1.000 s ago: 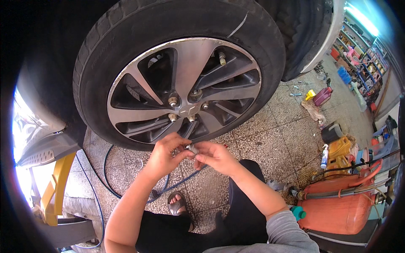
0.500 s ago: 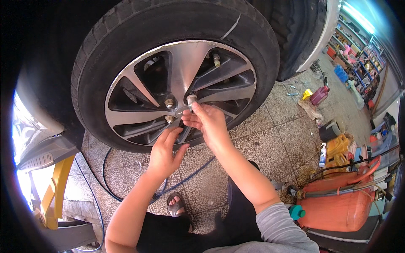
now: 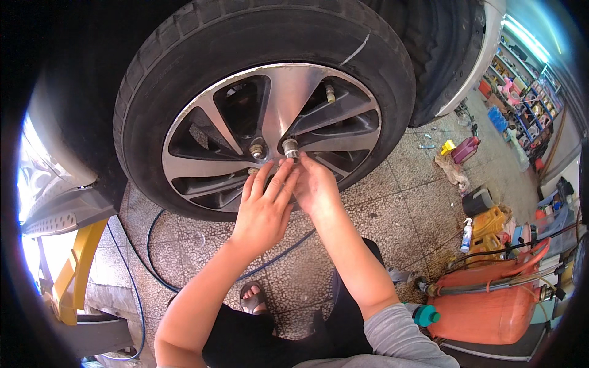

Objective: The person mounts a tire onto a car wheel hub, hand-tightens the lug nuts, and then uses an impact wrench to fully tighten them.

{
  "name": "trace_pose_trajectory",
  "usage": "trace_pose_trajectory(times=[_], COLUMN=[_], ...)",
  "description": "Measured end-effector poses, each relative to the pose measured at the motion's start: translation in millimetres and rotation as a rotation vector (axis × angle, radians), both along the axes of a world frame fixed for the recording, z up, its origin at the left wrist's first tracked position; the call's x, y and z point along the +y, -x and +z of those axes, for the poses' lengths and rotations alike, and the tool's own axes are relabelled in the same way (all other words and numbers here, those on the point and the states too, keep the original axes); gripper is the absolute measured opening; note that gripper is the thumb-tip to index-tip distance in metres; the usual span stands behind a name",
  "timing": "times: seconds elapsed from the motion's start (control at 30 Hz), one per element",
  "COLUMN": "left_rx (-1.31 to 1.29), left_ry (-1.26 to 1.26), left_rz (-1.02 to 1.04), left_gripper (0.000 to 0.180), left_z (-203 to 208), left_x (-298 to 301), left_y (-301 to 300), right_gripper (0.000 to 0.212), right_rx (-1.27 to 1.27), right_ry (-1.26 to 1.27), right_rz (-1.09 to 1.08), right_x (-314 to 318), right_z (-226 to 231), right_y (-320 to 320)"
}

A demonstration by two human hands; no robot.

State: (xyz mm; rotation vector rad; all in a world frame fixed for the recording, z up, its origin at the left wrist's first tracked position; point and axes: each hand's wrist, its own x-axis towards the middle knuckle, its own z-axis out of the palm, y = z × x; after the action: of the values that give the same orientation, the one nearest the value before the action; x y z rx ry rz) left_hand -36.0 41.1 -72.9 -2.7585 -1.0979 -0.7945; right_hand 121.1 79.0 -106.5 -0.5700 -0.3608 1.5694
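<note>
A black tyre (image 3: 138, 98) on an alloy wheel rim (image 3: 288, 92) fills the upper middle, raised off the floor. At its hub, a silvery cylindrical lug nut (image 3: 290, 148) stands out from the wheel. My right hand (image 3: 317, 189) has its fingertips closed at the lower end of that nut, partly covered by the left fingers. Close beside it, my left hand (image 3: 262, 211) reaches up with fingers stretched out, their tips just below the nut. Another lug nut (image 3: 256, 151) sits left of it, and a third (image 3: 252, 172) is mostly hidden by my left fingers. A valve stem (image 3: 330, 93) shows near the rim.
A yellow lift arm (image 3: 76, 270) stands at the left under the car. Dark hoses (image 3: 150, 245) cross the speckled tile floor. On the right lie an orange tank (image 3: 485, 306), a spray bottle (image 3: 467, 235), yellow jugs (image 3: 489, 221) and a dark red bottle (image 3: 466, 149).
My left hand has moved up and right, close against the right hand. The right fingers have shifted slightly lower on the lug nut. The whole view has shifted a little.
</note>
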Motion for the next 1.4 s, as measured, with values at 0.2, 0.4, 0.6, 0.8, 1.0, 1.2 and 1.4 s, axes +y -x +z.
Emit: trace_pose_trajectory(times=[0.2,0.4,0.6,0.8,1.0,1.2,1.4], left_rx=[0.025,-0.099,-0.099,-0.082,-0.083,-0.078,-0.079], left_ry=[-0.017,0.023,0.048,0.042,0.04,0.036,0.042], left_rz=[0.002,0.064,0.074,0.082,0.082,0.075,0.078], left_gripper=[0.071,0.076,0.077,0.076,0.076,0.077,0.08], left_z=[-5.0,-8.1,-5.9,-4.4,-4.2,-3.7,-4.9], left_x=[3.2,3.7,6.6,8.3,8.2,7.8,6.9], left_y=[-4.5,-4.6,-0.1,-1.1,-0.9,-0.2,1.8], right_gripper=[0.025,0.03,0.03,0.029,0.03,0.033,0.041], right_rx=[-0.008,0.092,0.048,-0.064,0.01,0.031,-0.113], right_ry=[0.025,-0.006,0.018,0.059,0.043,0.011,0.126], right_rz=[0.01,0.045,0.054,-0.005,0.009,0.008,0.008], right_x=[-3.1,-5.1,-6.2,-5.2,-5.9,-9.1,-3.8], right_z=[5.4,6.0,6.4,6.0,5.8,6.5,3.1], right_y=[-3.1,5.6,5.4,5.6,5.7,11.5,13.3])
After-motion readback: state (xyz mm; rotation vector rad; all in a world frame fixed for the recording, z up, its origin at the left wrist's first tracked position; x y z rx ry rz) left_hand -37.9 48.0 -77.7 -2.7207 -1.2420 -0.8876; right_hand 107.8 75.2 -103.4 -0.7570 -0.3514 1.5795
